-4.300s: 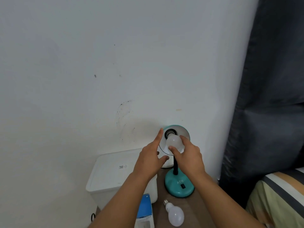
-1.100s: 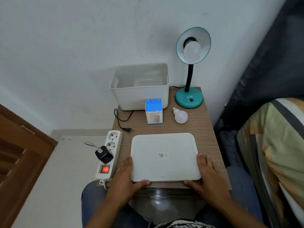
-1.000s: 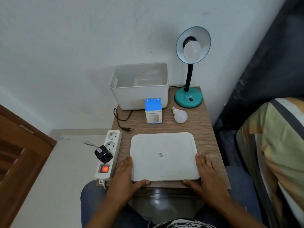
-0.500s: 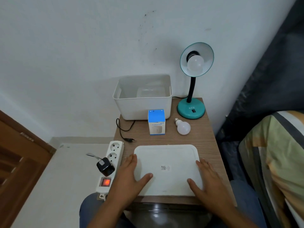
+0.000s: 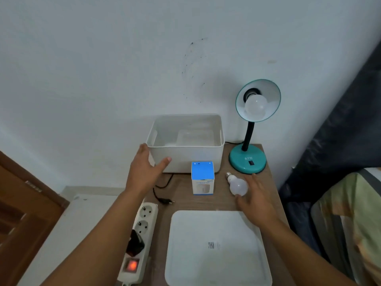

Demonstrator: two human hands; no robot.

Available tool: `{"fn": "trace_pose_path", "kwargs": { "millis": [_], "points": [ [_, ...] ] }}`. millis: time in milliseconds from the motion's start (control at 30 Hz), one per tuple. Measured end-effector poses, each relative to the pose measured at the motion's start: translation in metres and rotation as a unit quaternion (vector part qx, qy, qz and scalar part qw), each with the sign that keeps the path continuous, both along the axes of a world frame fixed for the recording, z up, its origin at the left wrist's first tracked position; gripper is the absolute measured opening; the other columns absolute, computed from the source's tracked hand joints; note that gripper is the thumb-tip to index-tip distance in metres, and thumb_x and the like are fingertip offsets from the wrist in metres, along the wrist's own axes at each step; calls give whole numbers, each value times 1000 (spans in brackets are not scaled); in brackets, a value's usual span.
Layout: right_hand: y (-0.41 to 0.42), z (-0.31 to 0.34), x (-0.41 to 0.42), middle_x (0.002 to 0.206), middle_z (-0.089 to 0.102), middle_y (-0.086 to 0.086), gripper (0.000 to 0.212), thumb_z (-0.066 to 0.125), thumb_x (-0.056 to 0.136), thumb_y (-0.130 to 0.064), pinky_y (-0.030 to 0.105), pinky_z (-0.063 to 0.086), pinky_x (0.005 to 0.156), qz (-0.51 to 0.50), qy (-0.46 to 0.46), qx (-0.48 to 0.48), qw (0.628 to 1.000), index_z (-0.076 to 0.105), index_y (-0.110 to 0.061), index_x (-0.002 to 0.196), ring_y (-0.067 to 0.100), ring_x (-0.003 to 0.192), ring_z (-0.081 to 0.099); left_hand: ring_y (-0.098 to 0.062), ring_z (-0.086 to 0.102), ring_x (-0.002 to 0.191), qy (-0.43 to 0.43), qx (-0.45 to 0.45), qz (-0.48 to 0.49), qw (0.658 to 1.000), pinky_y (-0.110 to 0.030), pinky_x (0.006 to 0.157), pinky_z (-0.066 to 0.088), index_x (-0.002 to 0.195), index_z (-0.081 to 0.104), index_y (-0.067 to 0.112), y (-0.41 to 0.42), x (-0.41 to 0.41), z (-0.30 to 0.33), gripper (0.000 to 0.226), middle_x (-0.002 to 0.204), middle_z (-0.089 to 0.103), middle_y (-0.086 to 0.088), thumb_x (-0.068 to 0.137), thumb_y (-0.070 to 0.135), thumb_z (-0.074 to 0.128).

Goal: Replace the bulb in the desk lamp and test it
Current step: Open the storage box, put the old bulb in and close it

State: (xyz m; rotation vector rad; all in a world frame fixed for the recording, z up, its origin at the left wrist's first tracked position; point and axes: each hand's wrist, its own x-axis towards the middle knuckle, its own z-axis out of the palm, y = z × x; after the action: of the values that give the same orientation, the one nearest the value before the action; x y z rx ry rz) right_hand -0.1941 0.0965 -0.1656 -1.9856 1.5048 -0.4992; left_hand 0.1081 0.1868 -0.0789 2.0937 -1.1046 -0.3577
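Note:
A teal desk lamp point(image 5: 247, 161) stands at the table's back right, with an unlit white bulb point(image 5: 255, 106) in its shade. A second white bulb point(image 5: 237, 185) lies on the wooden table in front of the lamp base. My right hand point(image 5: 255, 200) is spread open around it, fingers beside it; I cannot tell if they touch. My left hand point(image 5: 145, 171) is open at the front left corner of the white plastic bin point(image 5: 185, 157). A blue and white bulb box point(image 5: 202, 180) stands between my hands. The lamp's black plug point(image 5: 166, 201) lies loose on the table.
The bin's white lid point(image 5: 216, 248) lies flat at the table's front. A white power strip point(image 5: 138, 242) with a lit red switch and a black adapter sits at the left edge. A striped pillow point(image 5: 350, 223) and dark curtain point(image 5: 340, 131) are to the right, a wooden door point(image 5: 18, 203) on the left.
Both hands have left the white lid and moved forward: the left to the bin's corner, the right to the loose bulb. The view has shifted closer and tilted up.

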Motion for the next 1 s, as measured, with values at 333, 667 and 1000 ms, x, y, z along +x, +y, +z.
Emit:
{"fn": "trace_pose_path", "kwargs": {
  "millis": [333, 667, 1000],
  "points": [
    [-15, -4, 13, 131, 56, -3, 58, 64, 86, -44, 39, 46, 99, -5, -14, 69, 997, 42, -31, 138, 16, 114, 52, -14, 56, 106, -10, 24, -2, 1000, -21, 71, 43, 126, 56, 16, -43, 32, 5, 62, 112, 55, 12, 81, 57, 69],
    [-2, 72, 11, 112, 50, -32, 49, 74, 78, -39, 17, 46, 84, 2, -133, -82, 988, 52, -42, 122, -2, 104, 54, -11, 55, 101, 13, 2, 29, 999, -13, 74, 39, 148, 41, 13, -46, 38, -2, 89, 134, 60, -4, 77, 54, 75],
    [-80, 112, 102, 124, 58, -9, 54, 67, 83, -45, 36, 47, 90, 97, -44, -161, 981, 49, -32, 132, 14, 109, 50, -21, 63, 113, 49, -25, 52, 997, -33, 94, 48, 143, 49, 15, -45, 46, -5, 83, 128, 65, -9, 74, 48, 80]
  ]
}}
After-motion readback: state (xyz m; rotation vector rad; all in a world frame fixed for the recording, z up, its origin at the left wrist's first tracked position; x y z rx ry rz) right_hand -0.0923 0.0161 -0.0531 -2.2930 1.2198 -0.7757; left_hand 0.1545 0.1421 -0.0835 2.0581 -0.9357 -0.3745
